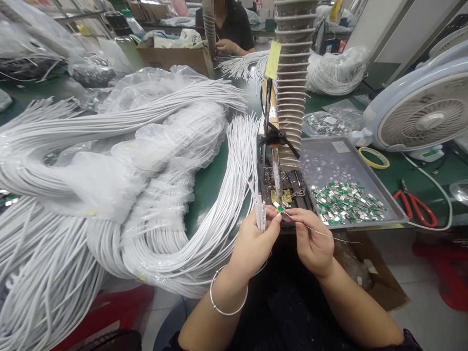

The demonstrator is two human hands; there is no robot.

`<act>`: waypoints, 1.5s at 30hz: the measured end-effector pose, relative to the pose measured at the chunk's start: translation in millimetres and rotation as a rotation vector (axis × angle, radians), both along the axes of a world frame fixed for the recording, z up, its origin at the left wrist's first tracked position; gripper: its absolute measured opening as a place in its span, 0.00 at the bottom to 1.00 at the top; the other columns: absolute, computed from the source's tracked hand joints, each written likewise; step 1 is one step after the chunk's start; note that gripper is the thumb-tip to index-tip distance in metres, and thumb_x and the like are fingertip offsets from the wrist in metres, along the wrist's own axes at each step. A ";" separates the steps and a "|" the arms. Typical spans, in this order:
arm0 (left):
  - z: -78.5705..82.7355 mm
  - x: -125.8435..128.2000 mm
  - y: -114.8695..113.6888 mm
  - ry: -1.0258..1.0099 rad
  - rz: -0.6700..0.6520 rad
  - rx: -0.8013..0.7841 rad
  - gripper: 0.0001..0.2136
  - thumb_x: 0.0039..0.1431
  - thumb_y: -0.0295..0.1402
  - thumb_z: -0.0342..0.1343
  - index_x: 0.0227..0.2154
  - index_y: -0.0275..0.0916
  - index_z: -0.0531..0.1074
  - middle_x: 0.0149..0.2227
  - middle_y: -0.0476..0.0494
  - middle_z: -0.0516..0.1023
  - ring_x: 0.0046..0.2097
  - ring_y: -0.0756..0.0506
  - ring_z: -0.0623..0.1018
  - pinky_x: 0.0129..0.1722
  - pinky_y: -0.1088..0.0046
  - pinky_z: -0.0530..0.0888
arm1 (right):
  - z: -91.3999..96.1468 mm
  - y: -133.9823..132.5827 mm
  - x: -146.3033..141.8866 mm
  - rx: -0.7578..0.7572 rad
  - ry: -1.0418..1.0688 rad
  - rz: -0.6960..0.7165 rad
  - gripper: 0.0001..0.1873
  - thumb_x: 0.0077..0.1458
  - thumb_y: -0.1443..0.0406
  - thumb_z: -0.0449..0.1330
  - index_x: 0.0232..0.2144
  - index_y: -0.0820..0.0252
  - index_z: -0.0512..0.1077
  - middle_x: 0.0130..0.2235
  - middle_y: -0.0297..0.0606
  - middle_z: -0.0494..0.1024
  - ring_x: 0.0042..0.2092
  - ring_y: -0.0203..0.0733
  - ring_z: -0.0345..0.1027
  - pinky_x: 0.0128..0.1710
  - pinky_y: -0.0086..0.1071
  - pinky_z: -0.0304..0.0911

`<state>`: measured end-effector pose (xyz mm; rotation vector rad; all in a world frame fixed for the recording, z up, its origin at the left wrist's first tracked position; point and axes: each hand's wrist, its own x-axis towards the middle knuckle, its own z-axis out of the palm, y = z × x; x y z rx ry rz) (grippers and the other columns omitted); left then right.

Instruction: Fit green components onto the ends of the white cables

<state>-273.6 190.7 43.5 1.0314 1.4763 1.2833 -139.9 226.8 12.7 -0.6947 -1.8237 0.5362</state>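
Note:
My left hand [254, 239] is closed around several white cables [260, 214], whose ends point upward. At its thumb and fingertips is a small metal connector with a green circuit board [278, 207]. My right hand [315, 240] pinches a thin solder wire [338, 238], its near end reaching the connector and its tail running off to the right. Just beyond the fingertips, a soldering iron [276, 170] hangs tip down from a stand over a small yellowish plate [282, 196]. Whether a cable touches the board is too small to tell.
Bundled white cables [157, 243] cover the left side. On the right are a grey tray [397, 214] of small connectors, red-handled pliers [417, 207], a tape roll [373, 158] and a fan [424, 105]. A ribbed hose [294, 73] hangs ahead. Another person [234, 27] sits opposite.

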 end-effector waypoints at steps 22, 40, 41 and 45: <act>5.6 -2.9 -0.7 0.056 -0.049 -0.026 0.10 0.58 0.37 0.51 0.29 0.38 0.71 0.30 0.46 0.75 0.34 0.48 0.73 0.31 0.74 0.67 | 5.4 4.5 -0.9 0.077 -0.037 -0.033 0.11 0.54 0.74 0.52 0.38 0.58 0.69 0.37 0.42 0.76 0.40 0.42 0.72 0.39 0.39 0.70; 6.5 -4.7 0.0 -0.002 -0.019 0.003 0.10 0.57 0.39 0.52 0.28 0.39 0.72 0.22 0.50 0.71 0.29 0.49 0.71 0.31 0.73 0.68 | 11.9 6.2 -5.4 0.104 -0.041 -0.032 0.12 0.54 0.75 0.52 0.38 0.58 0.69 0.37 0.41 0.75 0.40 0.41 0.71 0.38 0.38 0.71; 6.7 -4.8 -0.1 -0.001 -0.019 0.004 0.10 0.57 0.38 0.52 0.28 0.38 0.72 0.22 0.50 0.71 0.29 0.49 0.71 0.31 0.73 0.68 | 12.1 6.3 -5.4 0.105 -0.042 -0.035 0.12 0.54 0.75 0.52 0.38 0.58 0.69 0.37 0.41 0.75 0.40 0.41 0.72 0.38 0.38 0.71; 6.7 -4.2 -0.6 0.014 -0.017 -0.005 0.10 0.57 0.39 0.52 0.28 0.38 0.72 0.22 0.50 0.71 0.29 0.49 0.71 0.31 0.73 0.68 | 11.8 5.8 -5.0 0.095 -0.036 -0.035 0.11 0.54 0.74 0.52 0.37 0.58 0.69 0.37 0.42 0.76 0.39 0.42 0.72 0.37 0.39 0.71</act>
